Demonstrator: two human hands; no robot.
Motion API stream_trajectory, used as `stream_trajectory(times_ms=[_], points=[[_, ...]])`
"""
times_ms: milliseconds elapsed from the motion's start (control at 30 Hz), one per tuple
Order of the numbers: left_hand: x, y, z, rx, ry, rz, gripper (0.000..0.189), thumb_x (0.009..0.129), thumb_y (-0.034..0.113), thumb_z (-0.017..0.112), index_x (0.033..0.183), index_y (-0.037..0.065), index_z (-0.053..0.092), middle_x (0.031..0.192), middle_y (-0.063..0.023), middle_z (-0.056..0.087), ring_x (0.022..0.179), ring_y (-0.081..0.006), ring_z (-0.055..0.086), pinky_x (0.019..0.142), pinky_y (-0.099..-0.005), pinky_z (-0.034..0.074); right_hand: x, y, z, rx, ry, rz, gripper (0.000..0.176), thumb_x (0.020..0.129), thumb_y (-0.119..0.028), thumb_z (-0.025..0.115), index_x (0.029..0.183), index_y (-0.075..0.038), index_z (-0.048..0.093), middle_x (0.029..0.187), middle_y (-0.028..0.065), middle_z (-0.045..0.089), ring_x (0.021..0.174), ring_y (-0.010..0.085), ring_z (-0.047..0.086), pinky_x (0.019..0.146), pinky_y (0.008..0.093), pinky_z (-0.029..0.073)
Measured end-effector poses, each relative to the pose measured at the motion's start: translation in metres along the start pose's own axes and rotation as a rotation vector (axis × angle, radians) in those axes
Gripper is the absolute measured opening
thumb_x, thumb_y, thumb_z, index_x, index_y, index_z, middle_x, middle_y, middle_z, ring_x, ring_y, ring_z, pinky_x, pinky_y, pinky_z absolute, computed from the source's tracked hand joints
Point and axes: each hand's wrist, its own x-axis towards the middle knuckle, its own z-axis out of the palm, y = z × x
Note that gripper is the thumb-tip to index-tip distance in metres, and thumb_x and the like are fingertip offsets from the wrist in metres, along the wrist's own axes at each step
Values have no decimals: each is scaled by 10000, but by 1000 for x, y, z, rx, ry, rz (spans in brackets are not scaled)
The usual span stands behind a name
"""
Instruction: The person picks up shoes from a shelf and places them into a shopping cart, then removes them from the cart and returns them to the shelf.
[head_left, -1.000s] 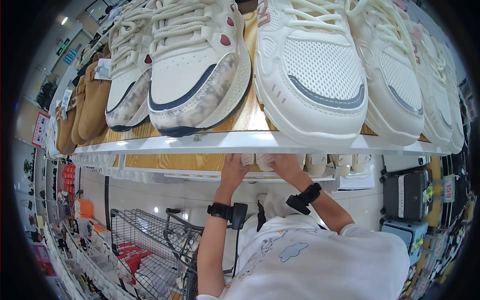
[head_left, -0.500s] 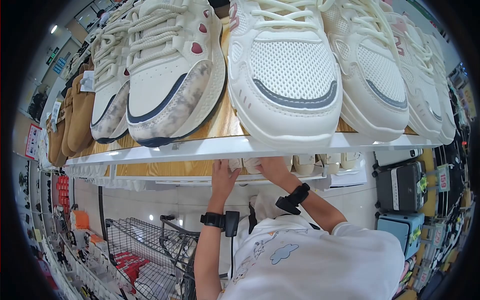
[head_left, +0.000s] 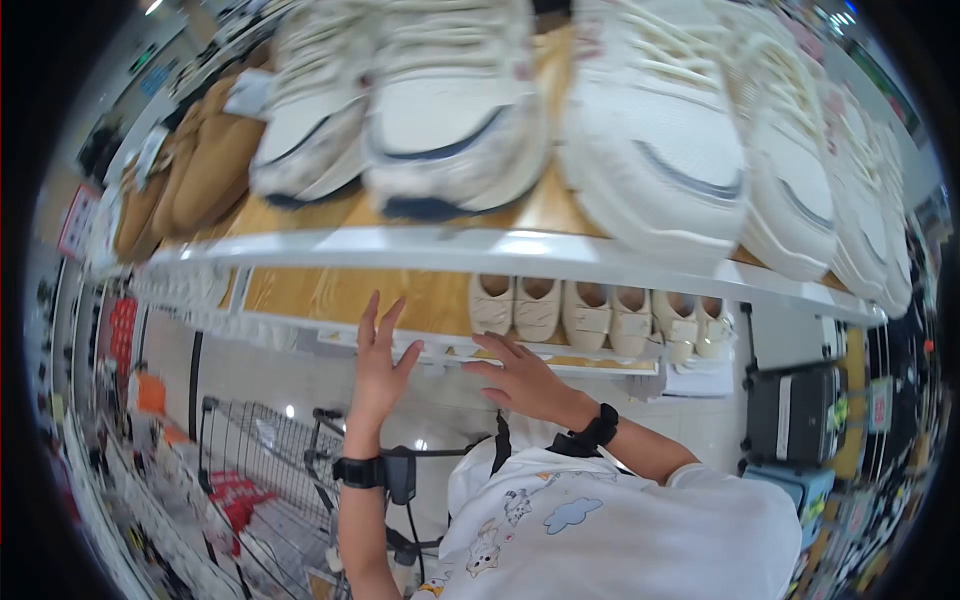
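Both of my hands are empty in front of the lower shelf. My left hand has its fingers spread and raised near the bare wooden part of that shelf. To its right, my right hand is held with fingers apart, just below a pair of cream flat shoes on the shelf. More cream shoes stand in a row to the right of that pair. On the upper shelf above my hands are large white sneakers, white sneakers with dark-trimmed toes and brown shoes.
A wire shopping cart stands at the lower left. Suitcases, one dark and one light blue, are at the right. Shelves of goods line both sides.
Both hands have drawn back from the cream shoes on the lower shelf; the left moved left and its fingers spread. The view has shifted, and more of the lower shelf shows.
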Motion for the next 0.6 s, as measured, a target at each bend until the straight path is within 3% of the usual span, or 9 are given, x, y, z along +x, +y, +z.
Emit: stream_trajectory(times_ms=[167,233,267,300,433,467,500,567,600], points=[[-91,4,-89,106,172,-208,478,802,105,633,1257,78,488,1385,-180,360,1264,-352,371,1023,-392,331,31,-59,4,113,-181,-202,417,791,-249,664,1176,-137,551,1341,172,397,1214,358,407,977,430,378],[-149,1,-113,111,98,-324,451,805,125,634,1231,66,498,1297,-178,453,1199,-344,437,990,-380,361,45,-89,9,145,-272,-319,416,792,-264,663,1175,-138,558,1343,163,404,1223,355,404,980,438,375],[-182,-9,-114,176,130,-330,433,813,187,635,1200,47,502,1166,-174,534,1073,-356,504,902,-402,423,51,-106,14,112,-305,-400,430,787,-277,668,1177,-131,559,1354,156,401,1238,351,393,982,443,369],[-216,-11,-114,196,178,-407,433,813,187,635,1200,47,502,1166,-174,534,1073,-356,504,902,-402,423,55,-121,22,146,-361,-466,430,787,-277,668,1177,-131,559,1354,156,401,1238,351,393,982,443,369],[-334,0,-90,232,3,-839,470,791,299,662,1167,44,539,1173,-190,529,1072,-361,501,904,-409,426,60,-163,65,153,-637,-739,480,793,-339,648,1204,-115,539,1372,162,388,1265,347,370,994,441,354],[-352,9,-81,433,87,-762,462,776,303,679,1146,53,560,1196,-197,505,1120,-366,464,932,-438,406,58,-172,74,189,-725,-777,484,798,-347,642,1209,-116,535,1374,161,387,1270,346,365,996,439,353],[-362,13,-74,425,104,-793,462,776,303,679,1146,53,560,1196,-197,505,1120,-366,464,932,-438,406,57,-179,82,219,-812,-810,487,803,-355,637,1214,-117,531,1376,160,387,1274,345,360,997,438,352],[-360,22,-58,466,339,-852,458,759,256,700,1150,62,561,1220,-189,485,1144,-380,447,937,-436,400,54,-189,97,226,-865,-843,507,807,-369,630,1234,-121,512,1351,148,423,1270,342,365,999,434,349],[-356,23,-58,478,347,-862,416,755,219,698,1117,56,573,1164,-172,508,1110,-366,464,914,-431,409,51,-193,105,232,-868,-869,462,810,-373,625,1179,-107,548,1282,133,482,1252,335,384,999,431,348]])
